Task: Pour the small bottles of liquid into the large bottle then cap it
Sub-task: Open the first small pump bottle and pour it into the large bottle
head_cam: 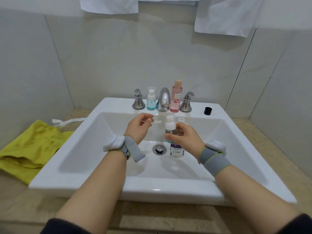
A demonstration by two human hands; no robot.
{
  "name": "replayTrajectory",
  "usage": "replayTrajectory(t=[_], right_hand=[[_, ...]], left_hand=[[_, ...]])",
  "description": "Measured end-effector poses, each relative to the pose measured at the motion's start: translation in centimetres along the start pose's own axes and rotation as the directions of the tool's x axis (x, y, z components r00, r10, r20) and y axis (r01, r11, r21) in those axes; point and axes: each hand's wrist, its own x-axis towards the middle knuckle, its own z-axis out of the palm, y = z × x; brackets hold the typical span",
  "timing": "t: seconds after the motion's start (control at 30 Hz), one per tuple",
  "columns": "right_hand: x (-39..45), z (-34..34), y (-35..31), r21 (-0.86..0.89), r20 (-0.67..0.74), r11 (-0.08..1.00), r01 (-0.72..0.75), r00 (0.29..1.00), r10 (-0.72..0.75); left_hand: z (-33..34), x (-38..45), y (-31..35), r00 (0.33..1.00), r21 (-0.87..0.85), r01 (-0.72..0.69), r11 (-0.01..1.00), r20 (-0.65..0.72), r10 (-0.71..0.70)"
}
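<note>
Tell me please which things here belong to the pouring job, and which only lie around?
For the job: small pump bottle held by right hand; large bottle in the sink; blue pump bottle; pink bottle; black cap; left hand.

Lying about: yellow cloth, faucet.

Even, soft, diffuse light, fairly bright, cool grey-white cast; source seems overhead, with faint shadows of the towels (226, 17) falling on the wall below them at upper right. Soft shadows of the forearms lie in the sink (94, 132) at centre, with small glare spots on its near rim and on the chrome tap (163, 99). Wide-angle bend curves wall seams and counter edges toward the frame borders; fingers and small clear bottle (170, 127) at centre slightly blurred.
</note>
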Motion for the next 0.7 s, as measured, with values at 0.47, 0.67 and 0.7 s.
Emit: replayTrajectory(t=[0.47, 0.67, 0.7], right_hand=[[0.8, 1.4, 1.4, -0.237, 0.141, 0.972, 0.010, 0.990, 0.024], [0.7, 1.3, 1.7, -0.296, 0.172, 0.955, 0.029, 0.985, 0.024], [0.7, 1.3, 1.7, -0.303, 0.176, 0.953, 0.033, 0.984, 0.022]], left_hand=[[-0.2, -0.4, -0.1, 0.983, 0.088, -0.092, 0.992, 0.170, 0.075], [0.1, -0.2, -0.7, 0.967, 0.255, -0.113, 0.960, 0.250, 0.048], [0.2, -0.2, -0.7, 0.972, 0.269, -0.111, 0.957, 0.231, 0.048]])
